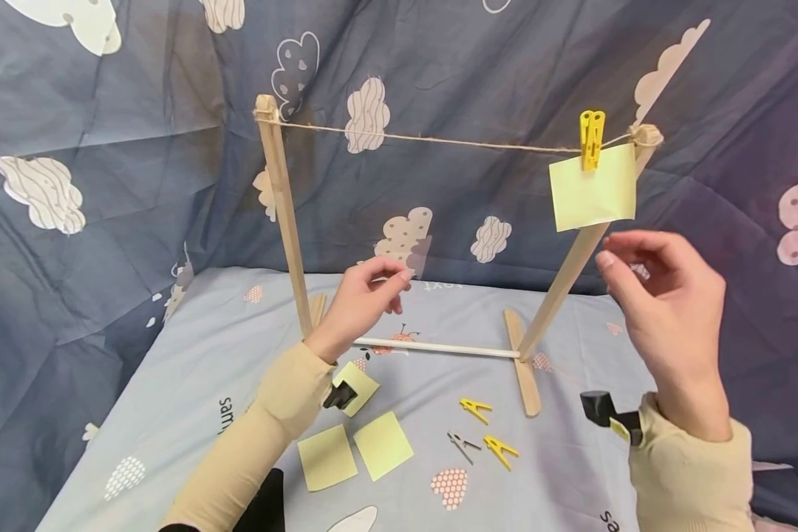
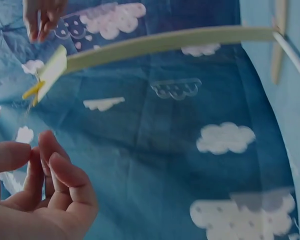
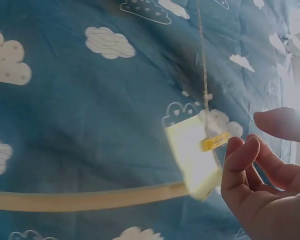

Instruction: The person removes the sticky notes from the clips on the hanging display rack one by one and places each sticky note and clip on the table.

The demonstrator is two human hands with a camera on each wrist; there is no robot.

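Observation:
A yellow clothespin (image 1: 592, 140) pins a pale yellow sticky note (image 1: 595, 192) to a twine line (image 1: 439, 140), near its right end. My right hand (image 1: 672, 303) hovers just below and right of the note, fingers loosely bent and thumb apart, holding nothing. In the right wrist view, its fingertips appear close to the clothespin (image 3: 216, 141); whether they touch cannot be told there. My left hand (image 1: 369, 295) hangs in the air under the middle of the line. Its fingers are loosely curled, with nothing between them in the left wrist view.
A wooden frame (image 1: 286, 222) with two posts and a white lower rod (image 1: 439, 347) carries the line. On the cloth lie more sticky notes (image 1: 383, 445), one partly covered by the left wrist camera. Two yellow clothespins (image 1: 501, 451) and a grey clothespin (image 1: 463, 446) lie right of them.

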